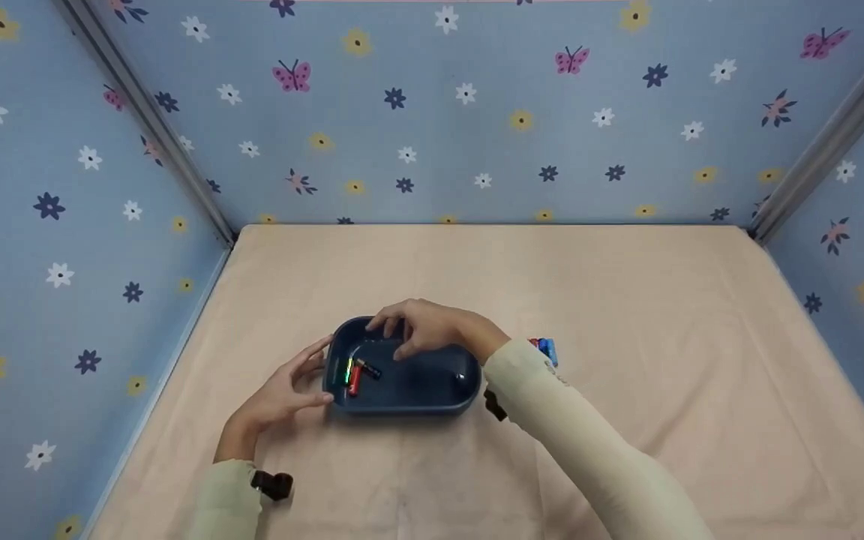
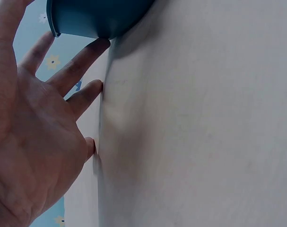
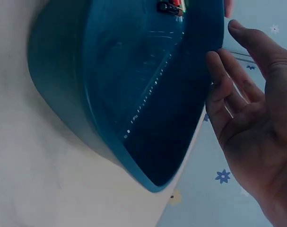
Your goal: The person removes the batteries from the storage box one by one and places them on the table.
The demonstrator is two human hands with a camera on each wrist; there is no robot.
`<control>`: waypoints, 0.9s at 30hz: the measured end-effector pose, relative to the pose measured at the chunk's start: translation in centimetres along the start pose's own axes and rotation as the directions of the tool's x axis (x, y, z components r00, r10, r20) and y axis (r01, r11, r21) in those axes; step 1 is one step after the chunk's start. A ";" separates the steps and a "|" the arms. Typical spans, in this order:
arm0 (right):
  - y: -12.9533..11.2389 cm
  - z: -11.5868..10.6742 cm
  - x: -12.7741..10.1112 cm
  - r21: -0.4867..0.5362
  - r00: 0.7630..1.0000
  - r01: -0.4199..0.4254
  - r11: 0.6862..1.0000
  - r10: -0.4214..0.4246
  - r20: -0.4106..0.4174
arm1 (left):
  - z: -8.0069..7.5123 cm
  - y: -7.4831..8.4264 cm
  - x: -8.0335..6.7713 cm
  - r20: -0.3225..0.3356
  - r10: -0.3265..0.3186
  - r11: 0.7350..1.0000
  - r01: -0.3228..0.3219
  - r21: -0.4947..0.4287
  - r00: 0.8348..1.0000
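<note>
Both hands frame a blue tub (image 1: 432,386) near the table's (image 1: 664,337) front edge: left hand (image 1: 282,390) and right hand (image 1: 424,328), fingers spread, apparently just touching it.

A dark blue bowl (image 3: 129,99) fills most of the view and stands on a pale cloth (image 3: 30,179). The right hand (image 3: 254,123) is just beside its rim, with relaxed fingers (image 3: 223,90) close to the edge. Small batteries (image 3: 171,6) lie inside the bowl at the top.
</note>
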State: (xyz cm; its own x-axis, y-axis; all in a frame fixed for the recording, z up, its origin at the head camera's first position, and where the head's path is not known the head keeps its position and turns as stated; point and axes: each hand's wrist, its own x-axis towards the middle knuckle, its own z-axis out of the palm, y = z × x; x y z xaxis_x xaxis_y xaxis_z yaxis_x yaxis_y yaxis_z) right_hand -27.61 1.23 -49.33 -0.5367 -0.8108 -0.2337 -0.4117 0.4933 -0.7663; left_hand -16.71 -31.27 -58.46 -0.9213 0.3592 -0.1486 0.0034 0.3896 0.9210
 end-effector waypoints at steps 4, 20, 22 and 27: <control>0.3 1.1 0.8 0.004 0.999 -0.026 1.000 0.026 0.027 | -0.1 0.0 -0.2 -0.009 -0.009 1.000 0.009 0.015 1.000; 0.5 4.5 3.3 -0.051 0.990 -0.122 0.991 0.125 0.057 | 0.1 -0.1 0.0 -0.005 0.007 1.000 -0.007 -0.015 1.000; 0.4 4.9 3.5 -0.057 0.990 -0.131 0.990 0.134 0.046 | 0.0 -0.1 0.0 -0.003 0.008 1.000 -0.008 -0.012 1.000; 0.2 6.0 4.2 -0.092 0.989 -0.150 0.984 0.151 0.004 | 0.0 -0.1 0.0 0.005 0.024 0.999 -0.024 -0.026 1.000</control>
State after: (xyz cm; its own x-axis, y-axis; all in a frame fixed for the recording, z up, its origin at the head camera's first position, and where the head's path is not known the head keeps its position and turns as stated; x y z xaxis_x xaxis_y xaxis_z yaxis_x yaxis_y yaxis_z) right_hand -25.53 -3.96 -54.04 -0.5893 -0.7286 -0.3491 -0.3927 0.6359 -0.6644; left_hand -16.67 -31.30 -58.57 -0.9189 0.3731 -0.1282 0.0154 0.3587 0.9333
